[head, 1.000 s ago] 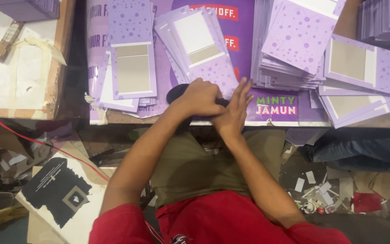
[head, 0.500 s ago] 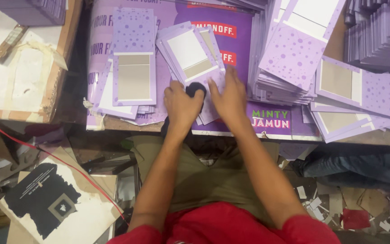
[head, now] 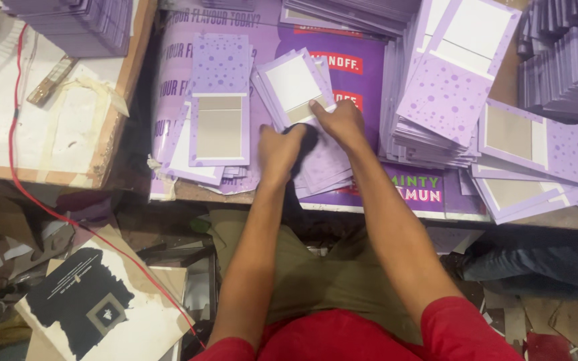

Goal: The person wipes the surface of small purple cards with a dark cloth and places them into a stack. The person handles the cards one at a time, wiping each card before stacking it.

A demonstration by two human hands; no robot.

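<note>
1. Rubbing with the dark pad point(head: 304, 142) gripped in the left hand point(head: 277, 148) could push the top card point(head: 300, 90) off its fanned pile point(head: 329, 170); the pile is already splayed, so a hard sideways stroke would likely slide several cards at once.
2. The right hand point(head: 338, 120) is pressed down on the card's lower edge, fingers curled and holding nothing that I can make out. If that pressure eases, I judge the card would skate with the pad.
3. The pile lies near the front edge of the tabletop point(head: 188, 190), so loosened cards could drop to the littered floor point(head: 496, 321).
4. The card itself is pale purple with darker dots, with a white panel and a grey-tan strip beneath it. It lies tilted on the fanned pile, in the middle of the tabletop, on a purple poster point(head: 369, 80). Its surface looks smooth, so it will probably slide easily.
5. Just left lies a second pile point(head: 219, 127), its top card showing a dotted half above a grey panel, squarer to the edge.
6. To the right, a tall stack point(head: 446, 93) leans close to the right forearm; an elbow swing could knock it. More cards point(head: 543, 144) fan out beyond it.
7. Far left, a red cable point(head: 15, 127) crosses a white board point(head: 48, 134) and trails down to the floor, well apart from both hands.
</note>
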